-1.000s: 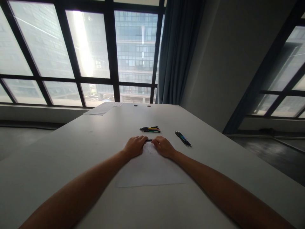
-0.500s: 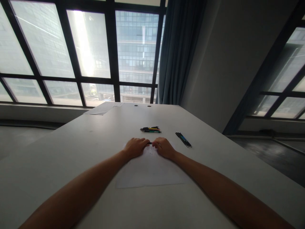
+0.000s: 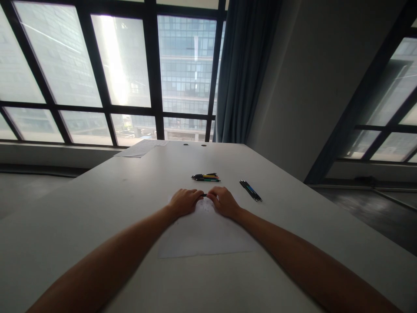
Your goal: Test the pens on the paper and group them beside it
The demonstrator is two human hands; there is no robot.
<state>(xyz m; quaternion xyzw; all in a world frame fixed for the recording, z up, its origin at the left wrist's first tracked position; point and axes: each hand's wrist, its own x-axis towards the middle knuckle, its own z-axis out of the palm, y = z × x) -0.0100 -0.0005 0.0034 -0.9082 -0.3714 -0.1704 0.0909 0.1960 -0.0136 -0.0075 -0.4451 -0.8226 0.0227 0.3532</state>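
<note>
two hands (image 3: 204, 201) pinching one dark pen (image 3: 204, 195), white table (image 3: 97, 204), tall windows (image 3: 120, 65), blue curtain (image 3: 243, 69)

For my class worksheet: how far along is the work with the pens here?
Looks done: a dark pair of pens lies set apart at the right. In hand: left hand and right hand grip one dark pen over the paper sheet. Left: the coloured pens lie untouched beyond.

A pale grey tabletop (image 3: 97, 208) carries a white paper sheet (image 3: 205, 234), a bundle of coloured pens (image 3: 206, 177), two dark pens (image 3: 250, 190) to its right, and papers (image 3: 140, 148) at the far edge.
</note>
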